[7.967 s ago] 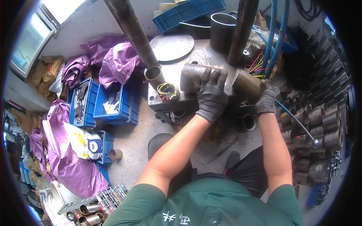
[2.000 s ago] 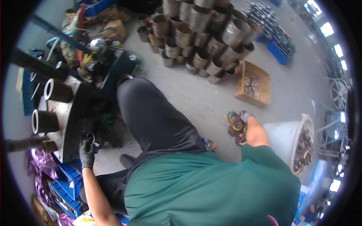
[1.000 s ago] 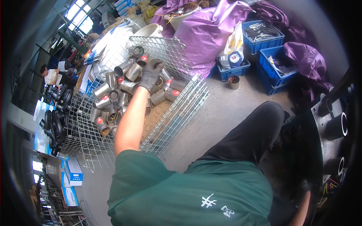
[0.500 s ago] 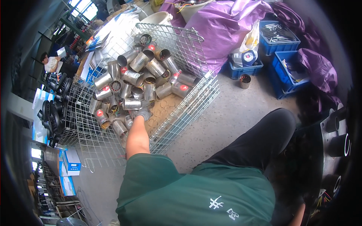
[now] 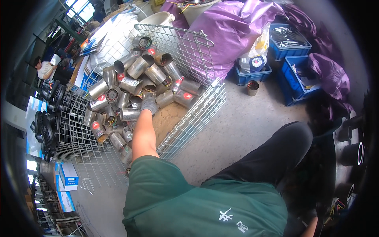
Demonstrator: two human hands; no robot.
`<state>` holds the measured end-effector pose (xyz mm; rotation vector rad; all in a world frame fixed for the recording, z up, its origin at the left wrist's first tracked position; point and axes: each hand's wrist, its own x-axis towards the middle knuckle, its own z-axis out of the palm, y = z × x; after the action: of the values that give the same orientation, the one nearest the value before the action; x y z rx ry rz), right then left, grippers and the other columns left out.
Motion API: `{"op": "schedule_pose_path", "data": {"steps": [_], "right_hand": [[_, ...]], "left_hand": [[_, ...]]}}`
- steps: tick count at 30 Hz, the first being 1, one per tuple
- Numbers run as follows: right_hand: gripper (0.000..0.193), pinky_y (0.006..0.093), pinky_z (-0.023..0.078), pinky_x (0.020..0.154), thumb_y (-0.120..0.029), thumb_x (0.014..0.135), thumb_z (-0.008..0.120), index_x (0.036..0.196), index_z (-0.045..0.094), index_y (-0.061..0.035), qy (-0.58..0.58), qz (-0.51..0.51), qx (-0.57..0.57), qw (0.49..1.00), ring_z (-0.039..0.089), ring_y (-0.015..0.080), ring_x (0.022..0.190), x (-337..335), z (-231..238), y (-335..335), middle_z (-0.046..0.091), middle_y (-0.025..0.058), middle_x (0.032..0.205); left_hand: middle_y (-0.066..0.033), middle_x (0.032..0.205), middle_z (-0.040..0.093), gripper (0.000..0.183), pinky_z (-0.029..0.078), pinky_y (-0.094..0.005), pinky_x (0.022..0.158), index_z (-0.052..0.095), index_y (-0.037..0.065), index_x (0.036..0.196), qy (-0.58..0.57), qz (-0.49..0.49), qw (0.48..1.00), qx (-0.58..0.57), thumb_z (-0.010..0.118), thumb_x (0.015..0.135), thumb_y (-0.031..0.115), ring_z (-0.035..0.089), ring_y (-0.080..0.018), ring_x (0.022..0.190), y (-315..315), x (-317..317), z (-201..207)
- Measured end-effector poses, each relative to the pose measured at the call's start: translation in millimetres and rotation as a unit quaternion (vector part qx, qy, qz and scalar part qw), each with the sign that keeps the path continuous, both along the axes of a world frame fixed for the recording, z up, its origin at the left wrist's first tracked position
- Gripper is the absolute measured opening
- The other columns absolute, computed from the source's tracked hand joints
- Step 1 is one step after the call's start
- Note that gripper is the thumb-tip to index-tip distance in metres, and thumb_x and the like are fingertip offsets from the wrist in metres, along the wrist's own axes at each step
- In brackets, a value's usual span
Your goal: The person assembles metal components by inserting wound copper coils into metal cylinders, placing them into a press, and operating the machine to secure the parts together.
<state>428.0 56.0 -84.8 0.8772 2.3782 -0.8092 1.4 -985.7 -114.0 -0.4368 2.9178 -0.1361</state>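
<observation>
My left hand (image 5: 149,104), in a grey glove, reaches into a wire mesh basket (image 5: 188,118). Its fingers are closed around a silver, tube-shaped motor stator (image 5: 149,94) among the others. Around it lies a heap of similar metal stators (image 5: 139,67), tilted every way. Some carry red round stickers, and windings or coloured wires show in several open ends. Low on the right, my right hand (image 5: 309,217) is mostly lost in shadow beside my leg, its fingers hidden.
Brown board (image 5: 167,120) lines the basket floor. A lone stator (image 5: 252,87) stands on the concrete near blue crates (image 5: 290,50) and purple sheeting (image 5: 233,33). Metal tubes (image 5: 351,153) stick out at the right. A person (image 5: 46,70) sits far left.
My left hand has moved farther into the heap, from the near stators to one deeper in. The view has shifted slightly, and my right hand stays low at the right.
</observation>
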Motion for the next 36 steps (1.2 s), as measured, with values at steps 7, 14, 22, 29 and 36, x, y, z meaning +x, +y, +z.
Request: {"op": "schedule_pose_path", "data": {"steps": [7, 14, 22, 29, 36], "right_hand": [[0.031, 0.0397, 0.055, 0.097, -0.011, 0.093, 0.058, 0.121, 0.069, -0.0025, -0.002, -0.02, 0.007, 1.0, 0.068, 0.0318, 0.112, 25.8, 3.9, 1.5, 0.07, 0.0172, 0.121], [0.029, 0.0393, 0.055, 0.096, -0.009, 0.093, 0.058, 0.119, 0.07, -0.0018, 0.008, -0.022, 0.002, 1.0, 0.069, 0.0315, 0.11, 19.3, 5.7, 1.5, 0.071, 0.0172, 0.118], [0.028, 0.0388, 0.055, 0.094, -0.007, 0.093, 0.058, 0.117, 0.07, -0.001, 0.024, -0.016, -0.003, 1.0, 0.07, 0.0311, 0.108, 19.1, 4.1, 5.8, 0.072, 0.0172, 0.116], [0.026, 0.0384, 0.056, 0.093, -0.005, 0.092, 0.058, 0.115, 0.07, -0.0002, 0.045, -0.013, -0.009, 0.999, 0.07, 0.0308, 0.106, 26.3, 8.0, 14.2, 0.073, 0.0172, 0.113], [0.025, 0.038, 0.056, 0.092, -0.003, 0.092, 0.059, 0.114, 0.07, 0.0005, 0.083, 0.006, -0.037, 0.996, 0.071, 0.0305, 0.105, 20.6, -7.7, 22.6, 0.074, 0.0171, 0.111]], "left_hand": [[-0.0121, 0.166, 0.032, 0.071, 0.043, -0.0478, 0.117, 0.046, 0.013, 0.151, -0.03, 0.046, 0.998, -0.035, 0.071, 0.086, 0.027, 0.044, -0.0343, 0.147, -15.7, -47.3, -17.0], [-0.0142, 0.156, 0.051, 0.056, 0.051, -0.0479, 0.108, 0.054, 0.004, 0.146, -0.066, 0.066, 0.992, -0.082, 0.064, 0.094, 0.021, 0.056, -0.0337, 0.138, -26.4, -60.7, -28.6], [-0.0189, 0.137, 0.067, 0.034, 0.058, -0.0484, 0.097, 0.069, 0.011, 0.131, -0.081, 0.071, 0.992, -0.061, 0.06, 0.098, 0.014, 0.067, -0.0368, 0.123, -29.9, -29.3, -37.8], [-0.0199, 0.127, 0.07, 0.03, 0.057, -0.0468, 0.095, 0.071, 0.011, 0.123, -0.068, -0.015, 0.997, -0.04, 0.062, 0.096, 0.018, 0.068, -0.0374, 0.117, -23.8, 7.6, -65.6], [-0.0231, 0.131, 0.066, 0.032, 0.054, -0.0471, 0.097, 0.066, 0.007, 0.126, -0.12, -0.098, 0.988, -0.02, 0.054, 0.1, 0.021, 0.066, -0.0388, 0.12, -2.1, 56.6, -49.9]]}}
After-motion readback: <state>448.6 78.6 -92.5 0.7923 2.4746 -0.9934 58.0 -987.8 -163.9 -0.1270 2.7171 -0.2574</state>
